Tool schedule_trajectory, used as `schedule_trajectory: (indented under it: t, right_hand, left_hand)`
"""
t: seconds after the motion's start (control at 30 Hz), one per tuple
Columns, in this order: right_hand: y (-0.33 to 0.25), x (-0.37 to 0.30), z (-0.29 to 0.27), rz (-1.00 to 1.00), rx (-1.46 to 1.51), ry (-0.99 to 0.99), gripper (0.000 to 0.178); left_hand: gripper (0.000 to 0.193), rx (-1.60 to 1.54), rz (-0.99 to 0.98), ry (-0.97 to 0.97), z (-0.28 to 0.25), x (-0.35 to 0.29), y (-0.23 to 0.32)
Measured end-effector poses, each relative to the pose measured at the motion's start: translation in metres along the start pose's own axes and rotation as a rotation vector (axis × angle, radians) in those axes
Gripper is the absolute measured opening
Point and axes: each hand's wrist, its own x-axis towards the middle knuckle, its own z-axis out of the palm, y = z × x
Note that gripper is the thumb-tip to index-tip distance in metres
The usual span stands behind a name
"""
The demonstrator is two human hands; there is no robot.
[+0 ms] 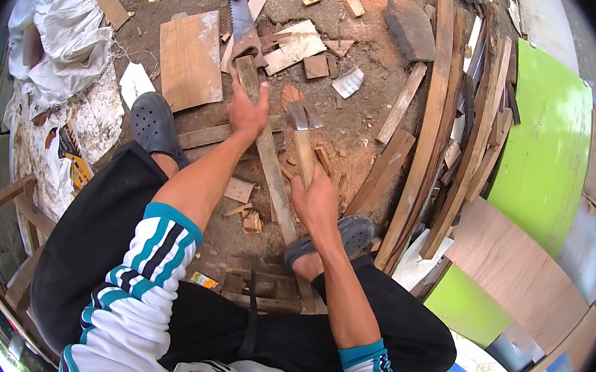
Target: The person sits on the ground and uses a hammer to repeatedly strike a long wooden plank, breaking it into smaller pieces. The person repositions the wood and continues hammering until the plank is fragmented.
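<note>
Two grips going: left hand (pixel 248 111) curled round the wooden strip (pixel 275 168), right hand (pixel 316 201) wrapped round the hammer (pixel 303 143); keep the left clear of any swing

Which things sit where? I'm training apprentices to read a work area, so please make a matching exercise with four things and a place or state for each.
1. Wooden-handled tool
2. Long wooden strip
3. Handsaw
4. Clogs

A. Beyond the left hand, near the top
B. Dark grey, being worn
C. Held in the right hand
D. Gripped by the left hand

Pairs: 1-C, 2-D, 3-A, 4-B
</note>
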Motion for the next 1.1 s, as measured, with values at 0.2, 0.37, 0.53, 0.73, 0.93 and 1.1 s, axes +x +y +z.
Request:
schedule_trajectory:
  t: [0.2, 0.37, 0.53, 0.73, 0.93, 1.1]
  right_hand:
    - [0.036, -0.005, 0.033, 0.067, -0.144, -0.124, 0.031]
    - [0.043, 0.011, 0.019, 0.080, -0.014, -0.106, 0.029]
    - [0.013, -0.003, 0.011, 0.014, 0.240, 0.050, 0.032]
    - [0.061, 0.011, 0.042, 0.107, -0.025, -0.165, 0.026]
    - [0.045, -0.001, 0.019, 0.128, 0.249, -0.049, 0.037]
    - [0.059, 0.018, 0.004, 0.102, 0.351, -0.014, 0.047]
  left_hand:
    - [0.084, -0.010, 0.002, -0.002, 0.003, -0.004, 0.006]
    - [0.082, -0.029, 0.031, 0.004, 0.003, 0.005, 0.008]
    - [0.081, -0.021, 0.025, 0.008, 0.001, 0.005, 0.007]
    - [0.080, -0.012, 0.018, 0.019, 0.004, 0.004, 0.011]
    - [0.080, -0.050, 0.057, 0.042, -0.001, 0.002, 0.010]
    - [0.074, 0.026, 0.026, 0.004, -0.004, -0.002, 0.019]
